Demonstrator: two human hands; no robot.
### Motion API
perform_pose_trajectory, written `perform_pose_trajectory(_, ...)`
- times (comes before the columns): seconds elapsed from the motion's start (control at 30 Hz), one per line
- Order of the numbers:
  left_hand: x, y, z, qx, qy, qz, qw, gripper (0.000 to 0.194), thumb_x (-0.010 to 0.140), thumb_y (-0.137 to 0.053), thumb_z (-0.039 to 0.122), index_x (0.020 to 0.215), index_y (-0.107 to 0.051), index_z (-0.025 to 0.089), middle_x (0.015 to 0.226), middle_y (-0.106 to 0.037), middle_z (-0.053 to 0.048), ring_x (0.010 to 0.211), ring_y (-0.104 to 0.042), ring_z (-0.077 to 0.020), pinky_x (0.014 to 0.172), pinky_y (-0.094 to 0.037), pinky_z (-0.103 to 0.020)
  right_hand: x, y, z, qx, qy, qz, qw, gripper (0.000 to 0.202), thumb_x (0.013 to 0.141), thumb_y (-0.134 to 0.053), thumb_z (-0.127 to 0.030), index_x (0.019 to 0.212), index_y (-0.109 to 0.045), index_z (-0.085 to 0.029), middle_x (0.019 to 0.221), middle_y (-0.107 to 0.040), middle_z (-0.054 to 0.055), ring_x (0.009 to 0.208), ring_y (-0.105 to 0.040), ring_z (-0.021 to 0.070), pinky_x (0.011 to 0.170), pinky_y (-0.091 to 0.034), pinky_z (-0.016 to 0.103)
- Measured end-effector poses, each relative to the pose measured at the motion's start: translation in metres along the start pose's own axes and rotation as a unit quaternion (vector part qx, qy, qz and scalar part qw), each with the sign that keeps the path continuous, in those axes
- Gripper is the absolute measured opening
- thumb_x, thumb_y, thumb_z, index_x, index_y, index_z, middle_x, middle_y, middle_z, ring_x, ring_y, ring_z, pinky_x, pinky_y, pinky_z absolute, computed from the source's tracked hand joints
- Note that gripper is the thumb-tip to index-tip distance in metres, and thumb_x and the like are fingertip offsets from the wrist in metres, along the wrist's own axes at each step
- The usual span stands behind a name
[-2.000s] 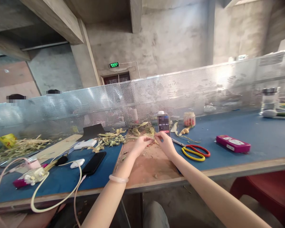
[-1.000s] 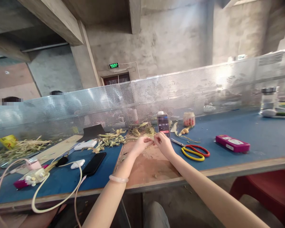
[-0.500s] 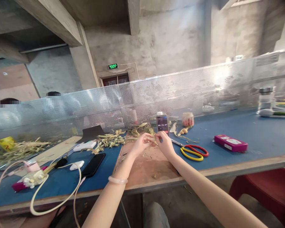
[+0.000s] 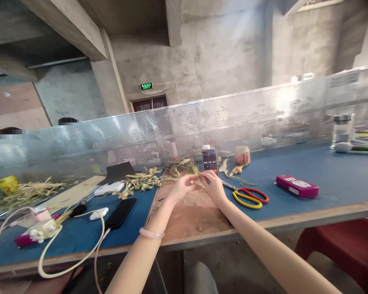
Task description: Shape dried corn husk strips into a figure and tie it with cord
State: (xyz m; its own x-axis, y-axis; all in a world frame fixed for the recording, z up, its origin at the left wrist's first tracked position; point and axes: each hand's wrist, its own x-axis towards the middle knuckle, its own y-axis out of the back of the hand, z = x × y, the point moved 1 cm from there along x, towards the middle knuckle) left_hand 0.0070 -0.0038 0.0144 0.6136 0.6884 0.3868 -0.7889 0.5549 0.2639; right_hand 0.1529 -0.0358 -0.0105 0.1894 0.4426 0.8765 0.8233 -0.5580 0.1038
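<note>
My left hand [image 4: 185,187] and my right hand [image 4: 212,187] meet fingertip to fingertip over a brown board [image 4: 187,218]. Both have their fingers pinched together around something small and pale; what it is cannot be made out. Just behind them stands a phone [image 4: 209,157] showing a timer. Dry husks [image 4: 185,167] lie behind my left hand, and a pile of dried plant pieces [image 4: 145,181] is to its left. Scissors [image 4: 248,197] with one red and one yellow handle rest right of my right hand.
A black phone [image 4: 122,213], white cables and a power strip [image 4: 39,232] lie on the left. On the right are a jar [image 4: 242,155], a magenta box [image 4: 297,186] and a glass bottle [image 4: 342,130]. A perforated metal divider [image 4: 135,134] runs behind; heads show beyond it.
My right hand has shifted slightly, its fingers now closer against those of my left hand. The objects on the table have stayed in place.
</note>
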Motion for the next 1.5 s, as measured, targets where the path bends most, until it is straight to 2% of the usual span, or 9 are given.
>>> perform_pose_trajectory(0.3, 0.000, 0.003, -0.003, 0.006, -0.010, 0.000, 1.000, 0.041, 0.068, -0.067, 0.021, 0.107, -0.059, 0.014, 0.106, -0.063, -0.011, 0.079, -0.063, -0.0166, 0.077, -0.048, -0.032, 0.001, 0.001, -0.001, 0.045, -0.034, -0.004, 0.998, 0.015, 0.078, -0.052, -0.025, 0.079, -0.066, -0.019, 0.087, -0.063, 0.008, 0.081, -0.060, 0.0191, 0.072, -0.050, 0.033)
perform_pose_trajectory(0.53, 0.002, 0.005, -0.007, 0.034, -0.017, 0.001, 0.999, 0.039, 0.069, -0.066, 0.022, 0.106, -0.060, 0.013, 0.092, -0.067, -0.010, 0.078, -0.063, -0.0175, 0.074, -0.049, -0.031, 0.002, 0.000, 0.008, 0.068, -0.099, -0.002, 0.993, 0.016, 0.075, -0.055, -0.030, 0.075, -0.065, -0.017, 0.078, -0.067, 0.008, 0.073, -0.062, 0.0201, 0.070, -0.050, 0.034)
perform_pose_trajectory(0.7, 0.003, 0.008, -0.010, 0.044, -0.032, 0.014, 0.998, 0.033, 0.069, -0.066, 0.021, 0.101, -0.058, 0.014, 0.101, -0.063, -0.011, 0.087, -0.061, -0.0175, 0.077, -0.049, -0.032, 0.002, -0.005, 0.016, 0.095, -0.139, -0.009, 0.986, 0.024, 0.074, -0.055, -0.031, 0.088, -0.064, -0.013, 0.082, -0.069, 0.009, 0.075, -0.064, 0.0199, 0.069, -0.050, 0.032)
perform_pose_trajectory(0.93, 0.003, 0.009, -0.010, 0.074, -0.022, -0.007, 0.997, 0.027, 0.071, -0.061, 0.016, 0.098, -0.062, 0.012, 0.094, -0.066, -0.010, 0.077, -0.064, -0.0156, 0.075, -0.049, -0.030, 0.004, -0.003, 0.015, 0.083, -0.162, -0.046, 0.982, 0.028, 0.071, -0.059, -0.026, 0.095, -0.066, -0.014, 0.089, -0.068, 0.010, 0.078, -0.064, 0.0201, 0.073, -0.048, 0.032)
perform_pose_trajectory(1.1, 0.005, 0.013, -0.014, 0.104, -0.007, 0.007, 0.995, 0.028, 0.072, -0.058, 0.016, 0.100, -0.063, 0.011, 0.094, -0.067, -0.010, 0.076, -0.064, -0.0157, 0.072, -0.049, -0.028, 0.003, -0.003, 0.014, 0.070, -0.166, -0.065, 0.981, 0.018, 0.069, -0.060, -0.024, 0.082, -0.069, -0.016, 0.091, -0.067, 0.010, 0.083, -0.062, 0.0206, 0.077, -0.047, 0.032)
perform_pose_trajectory(1.27, 0.005, 0.014, -0.013, 0.130, 0.002, 0.013, 0.991, 0.026, 0.071, -0.058, 0.015, 0.096, -0.065, 0.011, 0.090, -0.069, -0.010, 0.073, -0.064, -0.0163, 0.070, -0.050, -0.028, 0.001, -0.006, 0.015, 0.067, -0.187, -0.079, 0.977, 0.019, 0.071, -0.057, -0.026, 0.083, -0.067, -0.014, 0.080, -0.069, 0.008, 0.074, -0.063, 0.0200, 0.069, -0.048, 0.031)
perform_pose_trajectory(1.4, 0.004, 0.014, -0.011, 0.152, 0.002, 0.022, 0.988, 0.018, 0.070, -0.058, 0.012, 0.086, -0.067, 0.010, 0.080, -0.070, -0.009, 0.071, -0.064, -0.0167, 0.068, -0.049, -0.027, 0.000, -0.008, 0.016, 0.060, -0.192, -0.083, 0.976, 0.018, 0.069, -0.058, -0.026, 0.080, -0.065, -0.014, 0.077, -0.069, 0.008, 0.072, -0.063, 0.0198, 0.068, -0.047, 0.030)
perform_pose_trajectory(1.5, 0.004, 0.015, -0.013, 0.160, -0.002, 0.024, 0.987, 0.017, 0.070, -0.057, 0.011, 0.085, -0.067, 0.010, 0.081, -0.070, -0.009, 0.073, -0.064, -0.0163, 0.069, -0.049, -0.027, 0.000, -0.008, 0.018, 0.061, -0.195, -0.087, 0.975, 0.018, 0.068, -0.058, -0.027, 0.079, -0.063, -0.014, 0.074, -0.068, 0.007, 0.070, -0.062, 0.0188, 0.066, -0.046, 0.029)
